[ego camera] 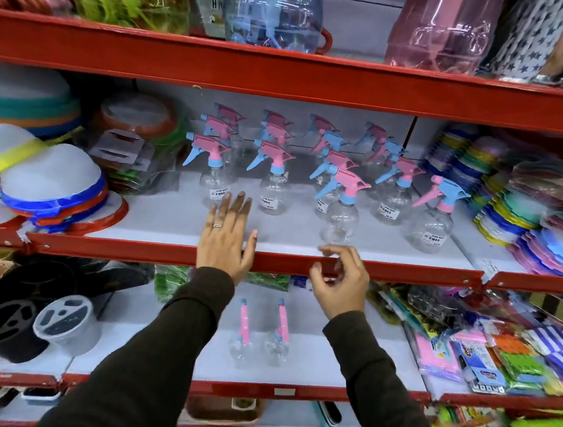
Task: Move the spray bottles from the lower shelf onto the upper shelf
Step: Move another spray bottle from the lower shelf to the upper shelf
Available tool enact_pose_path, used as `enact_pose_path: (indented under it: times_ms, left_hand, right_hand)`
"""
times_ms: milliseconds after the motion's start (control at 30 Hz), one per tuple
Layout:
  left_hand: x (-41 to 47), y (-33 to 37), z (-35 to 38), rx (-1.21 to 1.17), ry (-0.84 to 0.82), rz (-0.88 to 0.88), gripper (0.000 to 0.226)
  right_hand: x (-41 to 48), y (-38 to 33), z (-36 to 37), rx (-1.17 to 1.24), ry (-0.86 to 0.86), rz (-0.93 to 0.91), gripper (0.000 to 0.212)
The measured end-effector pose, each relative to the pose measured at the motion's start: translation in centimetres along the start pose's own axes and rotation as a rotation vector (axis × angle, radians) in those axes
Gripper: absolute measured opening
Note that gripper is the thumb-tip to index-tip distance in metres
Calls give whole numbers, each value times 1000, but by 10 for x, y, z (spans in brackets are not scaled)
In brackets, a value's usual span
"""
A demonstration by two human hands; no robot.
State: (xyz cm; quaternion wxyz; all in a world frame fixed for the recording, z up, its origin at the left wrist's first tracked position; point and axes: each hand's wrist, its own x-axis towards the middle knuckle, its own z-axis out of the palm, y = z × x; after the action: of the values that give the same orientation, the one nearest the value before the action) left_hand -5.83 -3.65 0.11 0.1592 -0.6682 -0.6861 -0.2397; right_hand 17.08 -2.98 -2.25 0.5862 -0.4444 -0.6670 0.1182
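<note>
Several clear spray bottles with pink and blue trigger heads stand in rows on the upper shelf (168, 226). The nearest one (341, 207) stands just beyond my right hand. Two more spray bottles (242, 333) (280, 335) stand upright on the lower shelf (327, 365), between my forearms. My left hand (228, 234) lies flat and open over the upper shelf's red front edge, fingers pointing at the front-left bottle (213, 175). My right hand (340, 281) hovers at that edge with fingers loosely curled, holding nothing.
Stacked mesh food covers (49, 180) fill the upper shelf's left, stacks of coloured plastic plates (548, 218) its right. Black and clear holders (33, 313) sit left on the lower shelf, packaged goods (487, 350) on the right. Large tinted jars (274, 6) stand on the top shelf.
</note>
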Motion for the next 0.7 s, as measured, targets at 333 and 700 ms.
enact_pose_path:
  times_ms: [333, 700]
  left_hand:
    - [-14, -97, -15, 22, 45, -147, 67]
    - [-12, -101, -9, 79, 65, -139, 64]
  right_hand:
    - [-116, 54, 31, -96, -337, 465, 45]
    - [-159, 80, 82, -118, -564, 849, 65]
